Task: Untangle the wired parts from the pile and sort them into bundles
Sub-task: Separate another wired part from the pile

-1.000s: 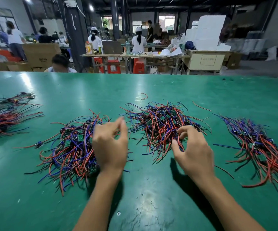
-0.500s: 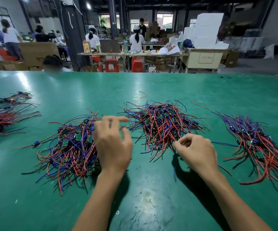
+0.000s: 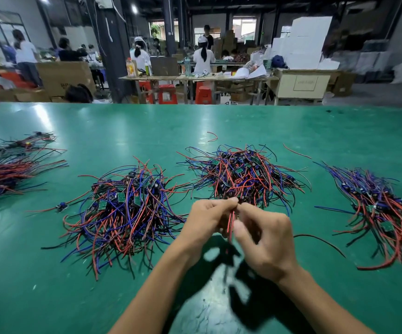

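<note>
Both my hands meet just in front of the middle pile, raised off the green table. Left hand and right hand each pinch the same wired part, its red lead hanging between them; motion blur hides the board end. Looser pile lies left, combed bundle right. Judgement: draw the lead straight through the fingertips, slowly, so trailing wires don't snag the pile, then lay it parallel on the right bundle.

Table green — wire piles red, blue, black; stools red.
</note>
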The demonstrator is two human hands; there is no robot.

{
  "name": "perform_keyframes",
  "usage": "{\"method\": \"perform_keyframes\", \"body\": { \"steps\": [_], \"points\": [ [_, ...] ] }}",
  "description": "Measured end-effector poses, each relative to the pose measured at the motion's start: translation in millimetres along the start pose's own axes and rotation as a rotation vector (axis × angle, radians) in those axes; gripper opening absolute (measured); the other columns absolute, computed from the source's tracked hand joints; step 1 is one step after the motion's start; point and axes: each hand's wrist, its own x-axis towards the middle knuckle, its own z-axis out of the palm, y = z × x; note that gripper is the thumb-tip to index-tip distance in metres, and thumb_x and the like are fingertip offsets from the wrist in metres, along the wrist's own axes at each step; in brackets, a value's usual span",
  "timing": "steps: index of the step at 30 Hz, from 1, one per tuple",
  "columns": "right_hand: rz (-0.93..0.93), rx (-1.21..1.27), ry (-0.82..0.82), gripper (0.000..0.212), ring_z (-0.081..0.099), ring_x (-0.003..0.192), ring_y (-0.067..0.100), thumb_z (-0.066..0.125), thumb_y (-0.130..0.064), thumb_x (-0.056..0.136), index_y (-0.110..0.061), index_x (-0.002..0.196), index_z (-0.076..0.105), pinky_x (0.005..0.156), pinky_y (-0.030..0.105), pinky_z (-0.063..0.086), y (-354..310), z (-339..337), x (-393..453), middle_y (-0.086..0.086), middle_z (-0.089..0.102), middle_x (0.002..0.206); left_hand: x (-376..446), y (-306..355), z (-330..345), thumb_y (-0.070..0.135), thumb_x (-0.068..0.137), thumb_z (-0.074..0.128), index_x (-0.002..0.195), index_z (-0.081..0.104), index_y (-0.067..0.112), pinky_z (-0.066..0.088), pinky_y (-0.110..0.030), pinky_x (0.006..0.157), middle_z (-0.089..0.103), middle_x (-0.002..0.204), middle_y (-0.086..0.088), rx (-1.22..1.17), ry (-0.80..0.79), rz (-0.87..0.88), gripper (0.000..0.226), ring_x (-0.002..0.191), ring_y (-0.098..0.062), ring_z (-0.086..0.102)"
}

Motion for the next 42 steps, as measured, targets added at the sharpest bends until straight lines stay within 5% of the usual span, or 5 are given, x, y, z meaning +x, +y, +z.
{"method": "perform_keyframes", "body": {
  "steps": [6,9,16,34,42],
  "points": [
    [0.807,0.943,-0.158,0.099,0.038,0.036,0.019,0.020,-0.088,0.082,-0.004,0.052,0.063,0.037,0.021,0.025,16,-10,25,0.013,0.047,0.046,0,5,-1,0.028,0.090,0.068,0.061,0.071,0.016,0.042,-0.023,0.051,0.059,0.057,-0.001,-0.018,-0.108,0.103,0.031,0.049,-0.013,0.051],
    [0.965,0.872,-0.335,0.085,0.046,0.042,0.020,0.032,-0.084,0.080,-0.011,0.070,0.075,0.039,0.020,0.030,27,-14,31,0.011,0.060,0.059,-6,7,-2,0.026,0.088,0.064,0.061,0.070,0.018,0.042,-0.022,0.052,0.062,0.059,0.003,0.001,-0.226,0.159,0.029,0.050,-0.010,0.052],
    [0.824,0.960,-0.231,0.023,0.069,0.071,0.011,0.069,-0.041,0.080,-0.023,0.089,0.079,0.057,0.020,0.055,17,-16,32,0.006,0.077,0.093,-7,-3,0,0.013,0.094,0.070,0.064,0.064,0.008,0.040,-0.027,0.055,0.060,0.052,0.000,0.249,-0.348,0.154,0.030,0.047,-0.014,0.053],
    [0.741,0.612,0.276,0.036,0.064,0.058,0.015,0.060,-0.046,0.090,-0.014,0.078,0.070,0.054,0.026,0.045,29,-42,41,0.009,0.075,0.072,7,-12,-15,0.028,0.088,0.077,0.084,0.081,0.023,0.050,-0.023,0.056,0.076,0.075,0.003,0.311,0.206,0.182,0.007,0.058,-0.011,0.063],
    [0.660,1.126,0.236,0.029,0.044,0.048,0.015,0.054,-0.034,0.092,-0.019,0.095,0.079,0.052,0.026,0.034,31,-51,43,0.002,0.055,0.057,3,-14,-16,0.042,0.083,0.076,0.090,0.079,0.038,0.046,-0.034,0.092,0.071,0.096,0.017,0.937,0.376,0.248,0.009,0.106,-0.010,0.055]
  ]
}}
